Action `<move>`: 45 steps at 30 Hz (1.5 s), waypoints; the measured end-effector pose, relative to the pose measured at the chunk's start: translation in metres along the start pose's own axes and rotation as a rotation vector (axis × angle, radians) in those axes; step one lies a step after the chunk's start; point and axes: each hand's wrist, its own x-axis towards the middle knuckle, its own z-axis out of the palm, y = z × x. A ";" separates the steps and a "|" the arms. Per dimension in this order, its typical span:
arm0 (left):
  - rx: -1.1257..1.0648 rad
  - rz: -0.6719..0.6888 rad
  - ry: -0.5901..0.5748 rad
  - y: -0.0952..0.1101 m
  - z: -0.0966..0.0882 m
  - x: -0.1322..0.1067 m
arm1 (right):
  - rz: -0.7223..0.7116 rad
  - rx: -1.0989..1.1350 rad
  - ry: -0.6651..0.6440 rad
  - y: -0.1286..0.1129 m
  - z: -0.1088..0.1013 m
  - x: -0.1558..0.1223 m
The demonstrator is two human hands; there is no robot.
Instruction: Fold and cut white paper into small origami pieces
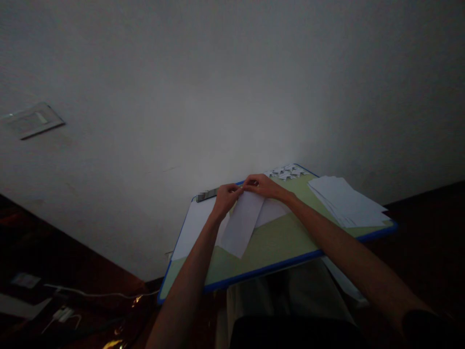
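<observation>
A white sheet of paper hangs slantwise between my two hands above the table, its lower corner pointing toward me. My left hand pinches its upper edge with thumb and fingers. Close beside it, my right hand has its fingertips closed on the same upper edge. Part of another white sheet shows on the tabletop behind the held one. The fingertips are small and dim, so any fold between them is hard to make out.
The small green table has a blue rim and stands against a grey wall. Folded paper pieces lie at the back right, stacked sheets at the right. A dark phone-like object and more paper lie left.
</observation>
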 end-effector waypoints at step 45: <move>0.050 -0.057 0.083 -0.029 -0.012 -0.145 | 0.086 -0.184 0.096 0.015 -0.021 0.000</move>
